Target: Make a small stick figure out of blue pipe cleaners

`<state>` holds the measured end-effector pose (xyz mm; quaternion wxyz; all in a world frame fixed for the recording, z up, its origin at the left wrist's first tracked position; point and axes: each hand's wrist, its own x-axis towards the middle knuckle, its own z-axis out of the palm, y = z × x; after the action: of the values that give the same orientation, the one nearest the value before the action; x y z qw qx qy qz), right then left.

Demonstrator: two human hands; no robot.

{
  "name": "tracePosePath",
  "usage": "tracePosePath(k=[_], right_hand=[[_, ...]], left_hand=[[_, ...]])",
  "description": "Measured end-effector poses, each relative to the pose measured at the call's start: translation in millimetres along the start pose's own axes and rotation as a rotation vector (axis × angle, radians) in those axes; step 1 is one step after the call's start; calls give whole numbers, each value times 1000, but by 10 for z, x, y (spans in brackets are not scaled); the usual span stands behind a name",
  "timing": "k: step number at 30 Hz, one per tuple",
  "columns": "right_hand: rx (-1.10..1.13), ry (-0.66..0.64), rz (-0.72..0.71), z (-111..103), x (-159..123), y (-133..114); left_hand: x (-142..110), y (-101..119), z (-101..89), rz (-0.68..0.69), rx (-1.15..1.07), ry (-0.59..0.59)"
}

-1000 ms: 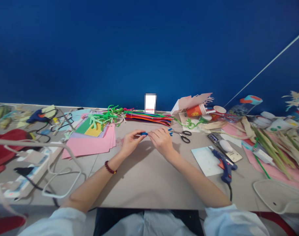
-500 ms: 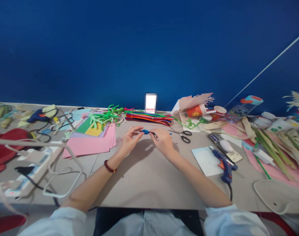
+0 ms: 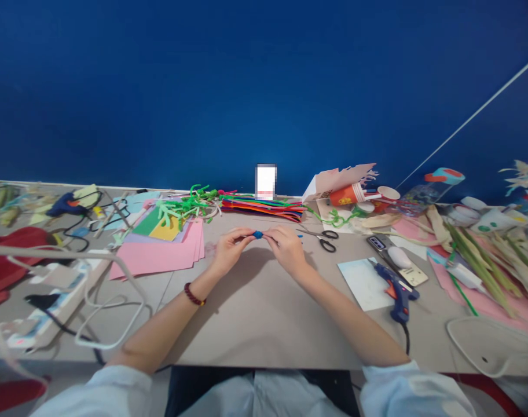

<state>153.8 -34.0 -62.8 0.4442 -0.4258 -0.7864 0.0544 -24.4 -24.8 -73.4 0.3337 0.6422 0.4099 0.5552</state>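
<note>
A small blue pipe-cleaner coil point(image 3: 257, 234) is pinched between the fingertips of my left hand point(image 3: 231, 250) and my right hand point(image 3: 285, 249), above the middle of the beige tabletop point(image 3: 264, 313). A beaded dark red bracelet point(image 3: 194, 294) circles my left wrist. Black-handled scissors point(image 3: 323, 241) lie just right of my right hand, and a tiny blue snippet point(image 3: 299, 236) rests near their blades. To the left of my left hand lies a stack of pink paper point(image 3: 160, 258).
Green pipe-cleaner shapes point(image 3: 186, 205) and a bundle of coloured pipe cleaners point(image 3: 264, 209) lie at the back. A blue glue gun point(image 3: 396, 292) stands to the right, beside a phone and dried leaves. A power strip point(image 3: 51, 304) and white cables lie at the left.
Both hands have drawn closer around the blue coil, which has shifted slightly to the right. The table items have not moved.
</note>
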Motion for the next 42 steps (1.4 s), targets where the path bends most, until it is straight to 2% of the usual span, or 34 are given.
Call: tracePosePath(k=[14, 19, 23, 27, 32, 39, 42], right_hand=[[121, -5, 32, 44, -23, 24], [220, -31, 77, 17, 38, 2], [251, -40, 81, 6, 58, 1], [223, 1, 86, 17, 35, -3], [84, -16, 14, 21, -2, -34], [55, 13, -7, 16, -6, -25], [81, 12, 2, 25, -7, -23]], left_hand=[[-65, -29, 47, -76, -55, 5], [-31, -46, 52, -161, -147, 50], [-16, -42, 45, -162, -172, 62], [-31, -3, 46, -151, -166, 63], [-33, 27, 60, -194, -191, 82], [-10, 83, 21, -63, -101, -27], [-9, 78, 14, -73, -120, -30]])
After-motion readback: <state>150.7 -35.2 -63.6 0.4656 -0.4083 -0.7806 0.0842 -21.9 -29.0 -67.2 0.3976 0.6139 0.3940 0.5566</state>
